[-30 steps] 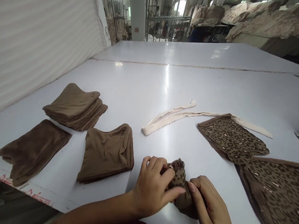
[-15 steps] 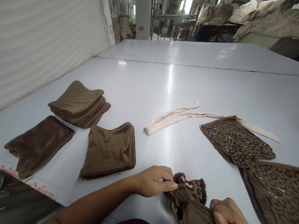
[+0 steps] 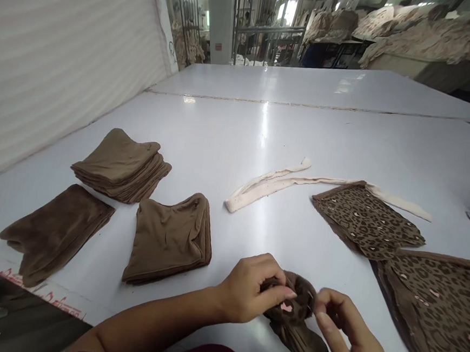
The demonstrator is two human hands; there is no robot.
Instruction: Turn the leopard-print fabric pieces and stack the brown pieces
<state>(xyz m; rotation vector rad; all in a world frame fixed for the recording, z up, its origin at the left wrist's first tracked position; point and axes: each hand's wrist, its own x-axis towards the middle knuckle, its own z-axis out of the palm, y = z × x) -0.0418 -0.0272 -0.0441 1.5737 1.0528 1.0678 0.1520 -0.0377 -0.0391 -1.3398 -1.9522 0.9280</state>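
Note:
Near the front edge of the table, my left hand (image 3: 252, 288) pinches a bunched leopard-print fabric piece (image 3: 289, 310) between thumb and fingers. Pink spots show on its print, and a plain brown part (image 3: 306, 347) hangs down from it toward me. At the right edge of this fabric, my right hand (image 3: 347, 331) has thumb and forefinger closed together on the rim. To the left lies a folded brown fabric stack (image 3: 169, 238). On the right, flat leopard-print panels (image 3: 372, 219) rest in an overlapping row.
Farther left are a taller brown stack (image 3: 118, 161) and a darker brown stack (image 3: 57, 230). A cream fabric strip (image 3: 266, 186) lies mid-table, its end behind the panels. A white sheet wall (image 3: 75, 38) borders the left of the white table (image 3: 205, 136).
My right hand has let go of the plain brown part and moved up to the fabric's right edge. The fabric has turned and bunched; my left hand still grips it.

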